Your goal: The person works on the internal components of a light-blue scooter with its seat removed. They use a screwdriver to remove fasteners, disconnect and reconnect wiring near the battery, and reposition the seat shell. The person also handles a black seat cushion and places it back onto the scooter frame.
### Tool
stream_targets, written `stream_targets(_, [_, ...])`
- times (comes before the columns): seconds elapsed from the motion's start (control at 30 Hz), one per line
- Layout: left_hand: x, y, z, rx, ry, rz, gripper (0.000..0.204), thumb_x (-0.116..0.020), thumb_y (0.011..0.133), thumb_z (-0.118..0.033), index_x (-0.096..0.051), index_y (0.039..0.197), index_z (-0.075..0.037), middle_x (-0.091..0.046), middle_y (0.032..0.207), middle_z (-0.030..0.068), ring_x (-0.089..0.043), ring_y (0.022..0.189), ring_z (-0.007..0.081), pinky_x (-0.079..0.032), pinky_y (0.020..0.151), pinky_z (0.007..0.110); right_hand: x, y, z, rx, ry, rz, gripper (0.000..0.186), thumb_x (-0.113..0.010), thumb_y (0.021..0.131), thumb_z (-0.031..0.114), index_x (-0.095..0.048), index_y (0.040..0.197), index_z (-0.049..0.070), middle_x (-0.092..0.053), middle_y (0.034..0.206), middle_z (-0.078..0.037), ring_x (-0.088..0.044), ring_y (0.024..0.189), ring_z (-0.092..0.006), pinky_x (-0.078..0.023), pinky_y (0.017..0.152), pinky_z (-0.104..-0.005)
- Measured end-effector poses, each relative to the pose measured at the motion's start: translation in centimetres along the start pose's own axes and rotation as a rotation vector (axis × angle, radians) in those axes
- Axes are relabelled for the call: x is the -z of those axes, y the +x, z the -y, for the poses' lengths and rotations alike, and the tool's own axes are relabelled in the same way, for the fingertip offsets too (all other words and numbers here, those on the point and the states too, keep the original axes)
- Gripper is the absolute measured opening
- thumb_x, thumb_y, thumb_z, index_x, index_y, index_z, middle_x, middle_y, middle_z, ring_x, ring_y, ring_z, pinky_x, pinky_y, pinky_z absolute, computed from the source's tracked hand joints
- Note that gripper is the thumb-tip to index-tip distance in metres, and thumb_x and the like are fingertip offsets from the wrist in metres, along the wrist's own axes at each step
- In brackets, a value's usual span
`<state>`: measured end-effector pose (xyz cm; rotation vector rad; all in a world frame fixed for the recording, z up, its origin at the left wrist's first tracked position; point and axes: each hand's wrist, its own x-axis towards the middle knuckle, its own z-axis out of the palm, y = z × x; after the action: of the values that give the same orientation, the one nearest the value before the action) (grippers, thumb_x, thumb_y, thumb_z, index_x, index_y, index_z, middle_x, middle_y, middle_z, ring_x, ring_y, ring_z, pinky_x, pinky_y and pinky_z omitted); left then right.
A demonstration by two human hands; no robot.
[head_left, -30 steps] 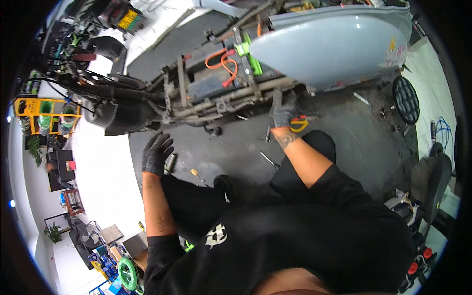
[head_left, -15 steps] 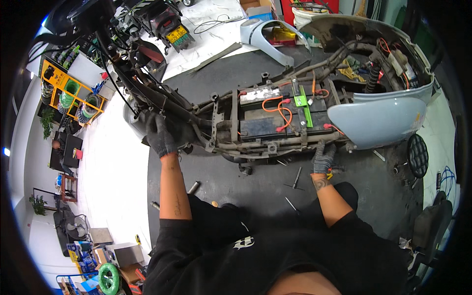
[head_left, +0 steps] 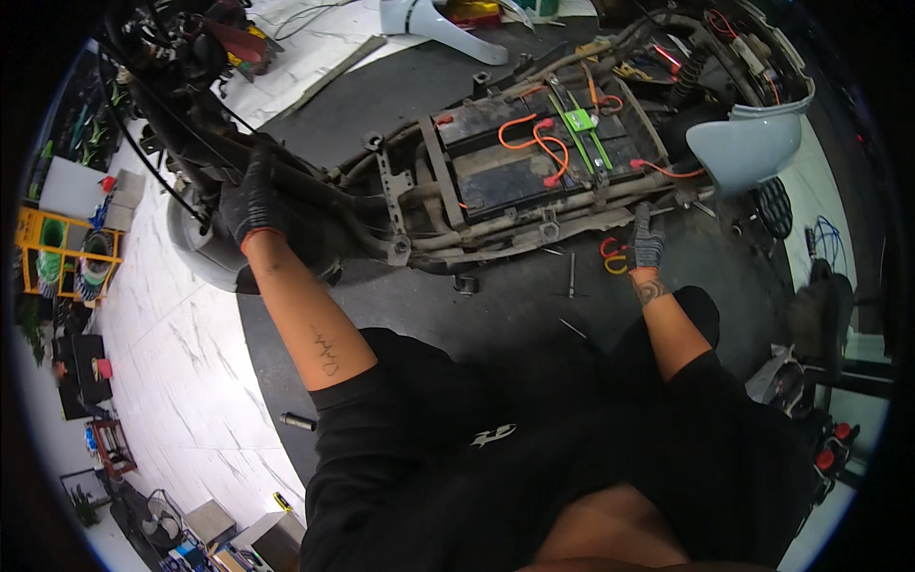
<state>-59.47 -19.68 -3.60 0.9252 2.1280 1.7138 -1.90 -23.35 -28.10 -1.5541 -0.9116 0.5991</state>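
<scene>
A stripped scooter frame (head_left: 398, 205) lies across in front of me, with dark batteries (head_left: 515, 172) and orange cables in its middle. A bright green bracket (head_left: 583, 121) crosses the batteries. My left hand (head_left: 254, 198), in a dark knitted glove, is closed around the frame's front part, below the steering column; some of its fingers are hidden against the dark parts. My right hand (head_left: 648, 240), in a grey glove, has its fingers together at the near lower rail, tips partly hidden. Red-and-yellow-handled pliers (head_left: 615, 255) lie on the floor just left of it.
Rod-shaped tools (head_left: 572, 276) and a metal cylinder (head_left: 297, 420) lie on the dark floor. A pale blue side panel (head_left: 748, 153) covers the frame's right end. Another pale panel (head_left: 443, 30) lies beyond it. A black round pad (head_left: 774, 208) stands at right.
The whole view has shifted, so the scooter appears higher and further left. My left hand sits further up the front part. My right hand has moved from left of the pliers to their right.
</scene>
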Motion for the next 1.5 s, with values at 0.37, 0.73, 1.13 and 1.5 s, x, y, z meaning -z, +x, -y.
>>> stream_targets(0.37, [0.0, 2.0, 0.5, 0.112, 0.029, 0.016, 0.07, -0.087, 0.066, -0.038, -0.068, 0.114, 0.01, -0.071, 0.109, 0.0182, -0.066, 0.099, 0.0276, -0.052, 0.089, 0.035, 3.2, -1.8, -6.4, -0.003, -0.833, 0.04, 0.044, -0.051, 0.103, 0.035, -0.063, 0.125, -0.001, -0.069, 0.099, -0.026, -0.066, 0.087, -0.0428, -0.05, 0.077, -0.0492])
stream_targets(0.73, [-0.7, 3.3, 0.7, 0.043, 0.243, -0.055, 0.088, -0.087, 0.06, -0.054, -0.068, 0.114, 0.012, -0.068, 0.12, 0.0265, -0.065, 0.112, 0.0331, -0.048, 0.099, 0.037, -11.5, -19.3, -4.8, -0.732, -0.415, 1.164, 0.044, -0.057, 0.096, 0.049, -0.066, 0.119, 0.012, -0.067, 0.103, -0.007, -0.062, 0.092, -0.0171, -0.051, 0.075, -0.0358])
stream_targets(1.13, [-1.7, 4.7, 1.6, -0.026, 0.165, -0.063, 0.086, -0.089, 0.061, -0.051, -0.066, 0.112, 0.014, -0.071, 0.112, 0.0243, -0.068, 0.103, 0.0305, -0.051, 0.093, 0.036, -24.0, -20.8, -10.2, -0.746, 0.194, 0.955, 0.04, -0.054, 0.099, 0.031, -0.057, 0.135, 0.016, -0.06, 0.135, -0.007, -0.055, 0.125, -0.0264, -0.045, 0.103, -0.041])
stream_targets(1.5, [-1.0, 3.2, 0.8, -0.068, 0.108, -0.013, 0.066, -0.087, 0.065, -0.042, -0.069, 0.099, 0.012, -0.072, 0.088, 0.0202, -0.068, 0.082, 0.0291, -0.054, 0.076, 0.038, -19.9, -20.8, -5.0, -1.092, 0.195, 0.867, 0.065, -0.068, 0.089, 0.05, -0.053, 0.139, 0.011, -0.056, 0.137, -0.012, -0.057, 0.116, -0.0269, -0.045, 0.101, -0.0438])
